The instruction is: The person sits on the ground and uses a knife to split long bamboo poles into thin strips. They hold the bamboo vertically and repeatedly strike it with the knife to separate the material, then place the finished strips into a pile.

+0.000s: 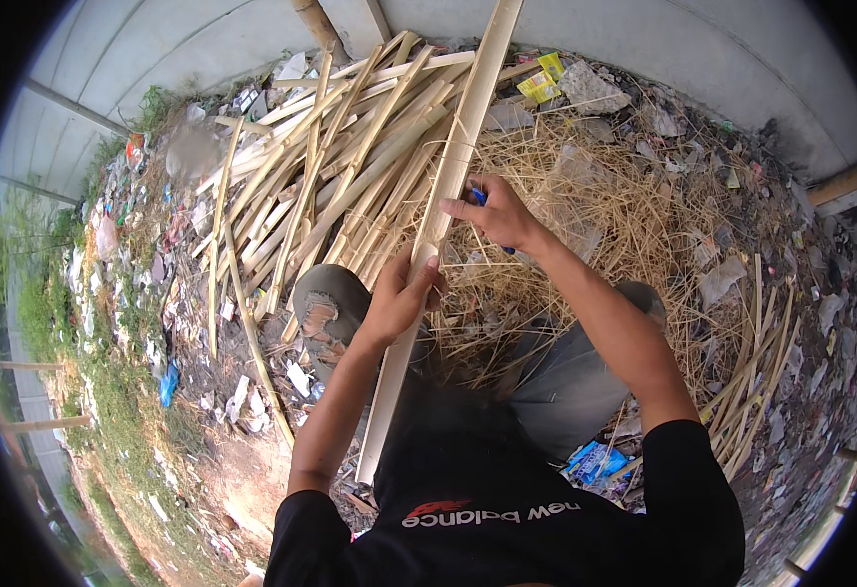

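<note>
A long split bamboo strip (467, 127), pale and hollowed on its inner face, slants from the top of the view down past my left knee. My left hand (404, 298) is wrapped around its lower half, thumb on the inner face. Higher up, my right hand (502, 213) is closed, its thumb against the strip's right edge. Blue parts of a slim tool (479, 197) show between the right fingers and below the palm. The rest of that tool is hidden, so I cannot tell its kind.
Split bamboo pieces (350, 157) lie heaped ahead to the left. Thin shavings (585, 205) cover the ground before my right knee. Narrow bamboo strips (756, 367) lie at the right. A grey panel wall (693, 49) stands behind; litter is strewn around.
</note>
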The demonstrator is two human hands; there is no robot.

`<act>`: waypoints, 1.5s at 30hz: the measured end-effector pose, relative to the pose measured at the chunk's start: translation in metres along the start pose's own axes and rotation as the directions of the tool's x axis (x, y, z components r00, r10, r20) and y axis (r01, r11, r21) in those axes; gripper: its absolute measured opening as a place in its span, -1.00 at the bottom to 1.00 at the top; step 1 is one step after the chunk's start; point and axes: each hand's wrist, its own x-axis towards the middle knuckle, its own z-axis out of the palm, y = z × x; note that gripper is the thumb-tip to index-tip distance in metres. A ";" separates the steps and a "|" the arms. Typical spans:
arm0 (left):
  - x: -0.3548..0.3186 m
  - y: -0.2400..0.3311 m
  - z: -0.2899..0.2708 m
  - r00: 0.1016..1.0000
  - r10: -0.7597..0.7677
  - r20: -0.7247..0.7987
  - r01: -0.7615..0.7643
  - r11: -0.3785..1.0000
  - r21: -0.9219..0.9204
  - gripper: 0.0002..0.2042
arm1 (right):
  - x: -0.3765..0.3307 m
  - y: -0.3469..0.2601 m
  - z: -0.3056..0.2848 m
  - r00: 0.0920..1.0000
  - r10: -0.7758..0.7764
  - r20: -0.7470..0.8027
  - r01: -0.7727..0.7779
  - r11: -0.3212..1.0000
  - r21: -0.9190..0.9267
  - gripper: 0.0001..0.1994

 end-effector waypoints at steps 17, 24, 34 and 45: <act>-0.161 -0.025 0.037 0.996 0.003 0.086 0.014 0.980 -0.199 -0.69 | -0.161 -0.131 0.035 0.967 0.225 0.119 -0.111 0.793 -0.599 -0.47; -0.229 -0.013 0.045 0.983 0.137 0.118 -0.114 0.976 -0.184 -0.71 | -0.255 -0.159 0.039 0.993 0.069 -0.094 -0.105 0.878 -0.467 -0.66; -0.272 -0.022 0.029 0.977 0.164 0.135 -0.147 0.981 -0.127 -0.66 | -0.354 -0.128 0.081 0.946 0.304 -0.113 -0.302 0.953 0.039 -0.73; -0.276 -0.004 0.009 0.960 0.257 0.108 -0.242 0.961 -0.135 -0.64 | -0.382 -0.119 0.139 0.958 0.090 -0.272 0.078 0.832 0.549 -0.62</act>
